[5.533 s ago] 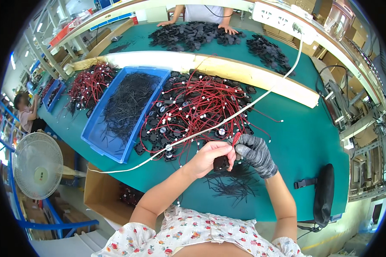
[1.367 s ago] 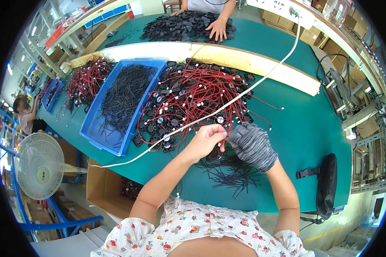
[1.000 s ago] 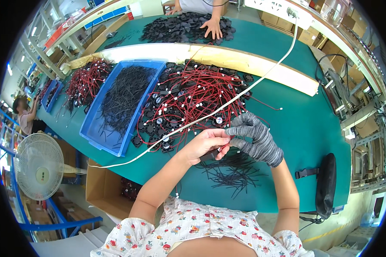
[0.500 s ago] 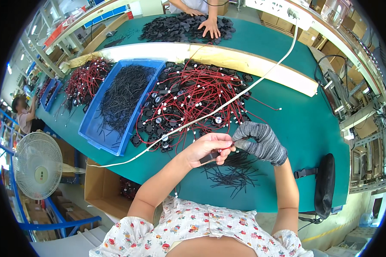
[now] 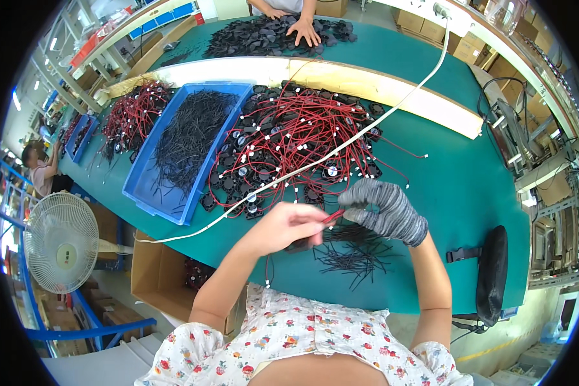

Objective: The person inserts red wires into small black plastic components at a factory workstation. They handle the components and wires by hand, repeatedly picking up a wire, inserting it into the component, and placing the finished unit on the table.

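My bare left hand (image 5: 288, 226) is closed in front of my body, its fingertips pinching short red wires (image 5: 332, 217). A dark thing partly shows beneath that hand, too hidden to make out. My right hand (image 5: 389, 211), in a grey knitted glove, curls its fingers at the other end of the wires. Its fingertips meet there, though the exact grip is small and blurred. Below the hands lies a loose heap of thin black tubes (image 5: 352, 257) on the green table (image 5: 431, 276). Beyond them spreads a pile of small black fans with red wires (image 5: 302, 132) and white connectors.
A blue tray (image 5: 188, 212) of black tubes stands left of the pile. A white cable (image 5: 360, 141) crosses over it. Behind runs a pale wooden board (image 5: 392, 90); a co-worker's hand (image 5: 304, 31) rests on black pieces. A black pouch (image 5: 492, 276) lies right, a fan (image 5: 63, 248) left.
My left hand has shifted slightly left, away from the gloved one, and the red wires now show between them. The black piece seen in my left palm is now mostly hidden.
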### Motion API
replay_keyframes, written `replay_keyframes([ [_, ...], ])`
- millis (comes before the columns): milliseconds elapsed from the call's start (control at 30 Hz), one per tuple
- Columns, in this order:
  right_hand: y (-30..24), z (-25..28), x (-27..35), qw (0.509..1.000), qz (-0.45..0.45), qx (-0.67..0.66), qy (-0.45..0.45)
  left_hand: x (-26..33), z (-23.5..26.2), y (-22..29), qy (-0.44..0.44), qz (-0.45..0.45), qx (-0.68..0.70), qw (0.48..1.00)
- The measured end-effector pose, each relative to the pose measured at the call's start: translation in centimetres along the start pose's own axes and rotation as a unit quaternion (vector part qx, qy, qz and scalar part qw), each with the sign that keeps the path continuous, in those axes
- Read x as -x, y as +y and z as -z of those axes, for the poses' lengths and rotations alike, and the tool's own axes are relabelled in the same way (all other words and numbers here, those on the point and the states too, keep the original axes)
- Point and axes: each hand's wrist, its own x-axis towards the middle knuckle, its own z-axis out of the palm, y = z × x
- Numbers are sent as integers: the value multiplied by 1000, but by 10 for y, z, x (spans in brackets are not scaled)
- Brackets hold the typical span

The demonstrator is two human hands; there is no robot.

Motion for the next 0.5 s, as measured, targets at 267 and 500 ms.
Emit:
replay_keyframes([
  [267,40,-2,-6,953,-279,95,65,164,61,17,119,219,-294,923],
  [500,60,-25,-17,963,-243,-12,113,136,49,35,153,26,-370,916],
])
